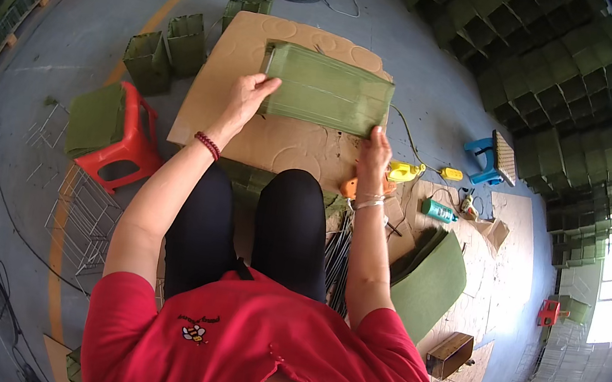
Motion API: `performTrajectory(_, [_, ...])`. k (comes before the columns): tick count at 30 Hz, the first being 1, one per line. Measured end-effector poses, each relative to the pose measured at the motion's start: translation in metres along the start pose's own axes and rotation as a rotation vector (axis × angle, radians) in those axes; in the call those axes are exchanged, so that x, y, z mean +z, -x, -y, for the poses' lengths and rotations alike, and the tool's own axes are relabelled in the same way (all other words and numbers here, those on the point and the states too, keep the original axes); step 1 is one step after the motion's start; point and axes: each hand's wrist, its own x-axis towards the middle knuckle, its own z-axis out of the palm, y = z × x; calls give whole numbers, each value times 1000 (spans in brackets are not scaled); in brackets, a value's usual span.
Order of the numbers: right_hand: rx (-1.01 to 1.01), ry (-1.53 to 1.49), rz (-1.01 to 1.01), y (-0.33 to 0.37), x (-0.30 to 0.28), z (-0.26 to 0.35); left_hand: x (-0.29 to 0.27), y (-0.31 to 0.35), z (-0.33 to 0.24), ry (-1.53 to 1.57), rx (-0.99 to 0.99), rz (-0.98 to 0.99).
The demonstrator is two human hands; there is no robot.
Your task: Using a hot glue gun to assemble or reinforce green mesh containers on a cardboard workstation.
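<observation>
Over a cardboard-topped work surface (289,146) I hold a flat-looking, rectangular green fabric piece on a wire frame (328,92), slightly tilted. My left hand (248,98) pinches its left end between thumb and fingers. At the lower right corner, my right hand (375,152) grips the edge with the thumb on top. The fabric is slightly see-through, with wire lines showing along it. Below my right wrist lies an orange tool (349,188), partly hidden by the forearm.
A red stool (129,143) bearing green fabric stands left, near green boxes (148,63) and bare wire frames (86,223). To the right are a yellow tool (404,172), a teal bottle (438,210), green sheets (434,283) and a blue stool (489,160). Stacked green boxes (548,84) line the right.
</observation>
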Motion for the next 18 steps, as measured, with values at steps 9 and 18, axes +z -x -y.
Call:
performTrajectory(9, [-175,475,-59,53,45,-9,-58,-5,48,-337,-46,-217])
performTrajectory(18, [-120,933,-15,41,40,9,-56,7,42,-579,-31,-237])
